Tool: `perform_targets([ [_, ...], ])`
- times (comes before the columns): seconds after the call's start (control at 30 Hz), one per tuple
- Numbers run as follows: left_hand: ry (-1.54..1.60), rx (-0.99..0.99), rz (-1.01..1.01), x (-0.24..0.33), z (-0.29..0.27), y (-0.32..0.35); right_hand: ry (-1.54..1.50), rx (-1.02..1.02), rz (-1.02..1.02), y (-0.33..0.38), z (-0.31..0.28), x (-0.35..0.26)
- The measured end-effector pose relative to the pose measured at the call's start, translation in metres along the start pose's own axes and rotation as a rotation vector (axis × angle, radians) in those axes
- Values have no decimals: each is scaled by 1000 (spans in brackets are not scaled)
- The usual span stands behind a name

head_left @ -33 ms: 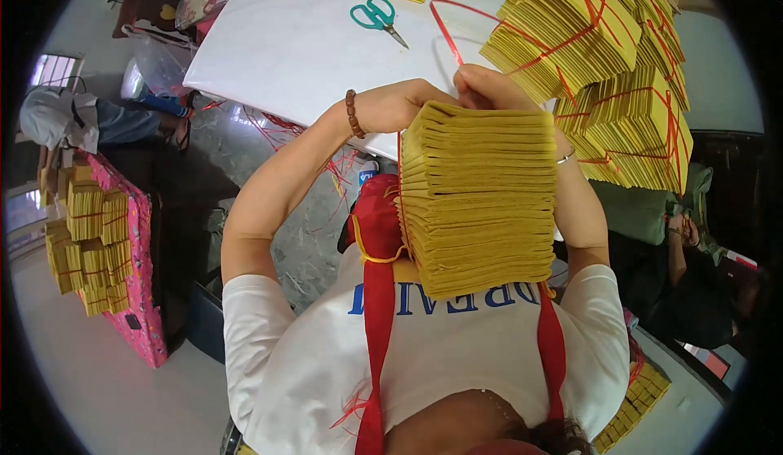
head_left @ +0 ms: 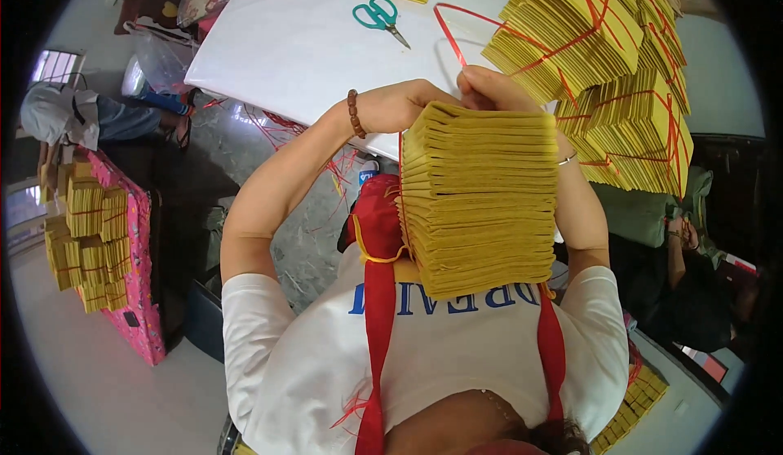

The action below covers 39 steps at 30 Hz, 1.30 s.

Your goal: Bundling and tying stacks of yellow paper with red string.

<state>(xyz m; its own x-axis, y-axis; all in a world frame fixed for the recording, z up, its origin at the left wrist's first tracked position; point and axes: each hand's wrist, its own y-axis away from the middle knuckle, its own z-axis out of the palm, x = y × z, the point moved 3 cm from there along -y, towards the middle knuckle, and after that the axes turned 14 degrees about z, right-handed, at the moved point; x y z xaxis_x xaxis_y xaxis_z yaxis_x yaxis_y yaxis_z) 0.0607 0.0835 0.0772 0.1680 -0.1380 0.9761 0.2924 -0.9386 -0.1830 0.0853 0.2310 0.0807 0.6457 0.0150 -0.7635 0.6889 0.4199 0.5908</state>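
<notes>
A tall stack of folded yellow paper (head_left: 481, 202) stands in front of my chest, its many layered folds facing up at me. A thin red strap (head_left: 400, 161) runs along its left side. Behind the stack's far edge my right hand (head_left: 496, 88) pinches a red plastic strap (head_left: 450, 35), which loops out over the table. My left hand (head_left: 398, 106), below a brown beaded bracelet, is curled at the far left corner of the stack. Its fingertips are hidden there, so what they hold does not show.
Teal-handled scissors (head_left: 382, 21) lie on the white table (head_left: 277, 39). Red-strapped yellow paper bundles (head_left: 603, 55) are piled at the right. More bundles (head_left: 94, 227) sit by a pink patterned cloth (head_left: 143, 292) at left. Another person (head_left: 98, 117) is at the far left, and another person's hand (head_left: 683, 231) shows at right.
</notes>
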Motion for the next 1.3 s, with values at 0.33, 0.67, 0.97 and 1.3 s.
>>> perform_targets([
  [0.33, 22, 87, 85, 0, -2, 2, -265, -86, -74, 4, -6, 6],
  [0.67, -121, 173, -55, -15, -8, 8, -38, -144, 2, -6, -13, 14],
  [0.97, -432, -116, -313, 15, -21, 22, -153, -39, 164, -2, -5, 18],
  [1.3, -231, -308, -354, 46, -48, 56, 13, -366, 13, -26, -18, 24],
])
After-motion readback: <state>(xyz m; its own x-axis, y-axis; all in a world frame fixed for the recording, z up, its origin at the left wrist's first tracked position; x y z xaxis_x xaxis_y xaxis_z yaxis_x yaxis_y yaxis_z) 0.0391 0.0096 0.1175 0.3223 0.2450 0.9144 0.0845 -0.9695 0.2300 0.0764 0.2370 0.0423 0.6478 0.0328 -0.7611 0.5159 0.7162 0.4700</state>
